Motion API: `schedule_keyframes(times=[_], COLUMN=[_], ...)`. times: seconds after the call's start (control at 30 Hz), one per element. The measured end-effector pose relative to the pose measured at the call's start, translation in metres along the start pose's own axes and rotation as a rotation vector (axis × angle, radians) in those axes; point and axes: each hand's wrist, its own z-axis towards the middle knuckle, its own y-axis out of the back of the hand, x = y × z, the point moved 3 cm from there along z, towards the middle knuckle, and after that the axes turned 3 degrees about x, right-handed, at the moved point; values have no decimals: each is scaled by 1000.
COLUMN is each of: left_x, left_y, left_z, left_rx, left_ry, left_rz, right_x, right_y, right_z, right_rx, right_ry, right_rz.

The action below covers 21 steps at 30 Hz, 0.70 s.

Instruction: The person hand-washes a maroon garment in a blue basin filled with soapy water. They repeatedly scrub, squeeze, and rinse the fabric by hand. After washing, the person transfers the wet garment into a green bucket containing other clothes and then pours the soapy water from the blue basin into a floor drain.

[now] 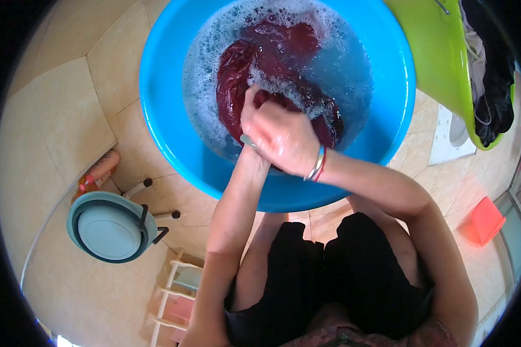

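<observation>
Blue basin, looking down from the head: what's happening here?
A person's right hand crosses over the left wrist, at dark red cloth lying in sudsy water in the blue basin. Whether the cloth is gripped is hidden. Beside the basin, a green tub holds black cloth.

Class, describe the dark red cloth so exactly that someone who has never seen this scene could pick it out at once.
Find the large round blue basin at the top centre. In its foamy water lies the bunched, wet cloth, partly hidden by the right hand. Its dark red sets it apart from the black fabric in the green container.
</observation>
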Motion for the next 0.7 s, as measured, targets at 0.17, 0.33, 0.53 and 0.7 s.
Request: schedule_keyframes(times=[0.17, 0.33, 0.53, 0.7], left_x=[9, 5, -4, 2], left_y=[7, -23, 28, 27], left_z=[4, 1, 30, 32], left_rx=[-208, -182, -22, -121], left_ry=[69, 70, -99, -109], left_rz=[-40, 34, 6, 23], right_x=[-56, -133, -140, -160], right_y=[-9, 19, 1, -8], right_z=[20, 26, 5, 10], right_rx=[79, 11, 40, 240], right_ry=[-98, -503, -241, -595], right_rz=[-156, -319, -341, -312])
